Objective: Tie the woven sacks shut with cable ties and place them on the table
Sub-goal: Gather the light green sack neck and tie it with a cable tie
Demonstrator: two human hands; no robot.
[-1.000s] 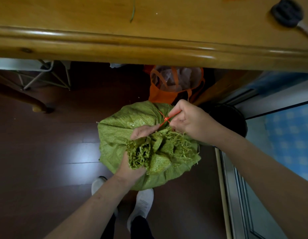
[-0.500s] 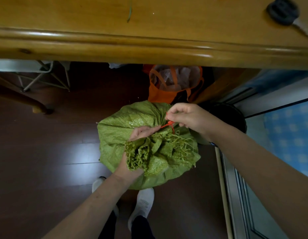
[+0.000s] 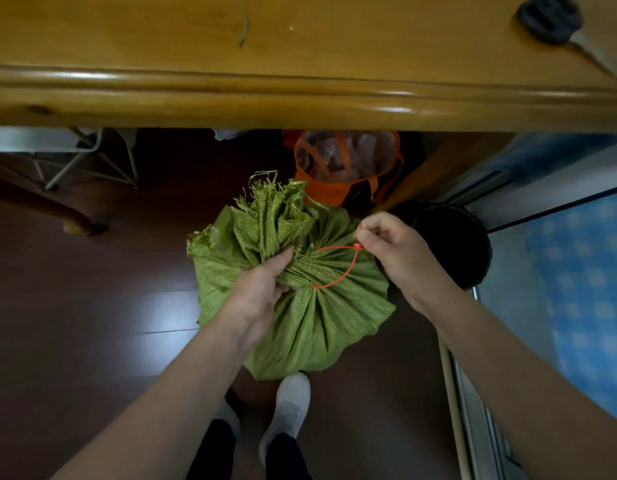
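With the table point(image 3: 300, 98) beyond the fingers, the green sack point(image 3: 317, 323) sits on the floor under them, its neck gripped by the left hand point(image 3: 258, 292), while the right hand point(image 3: 393, 247) pinches the loosely looped orange cable tie point(image 3: 345, 268), so tightening and lifting likely remain.
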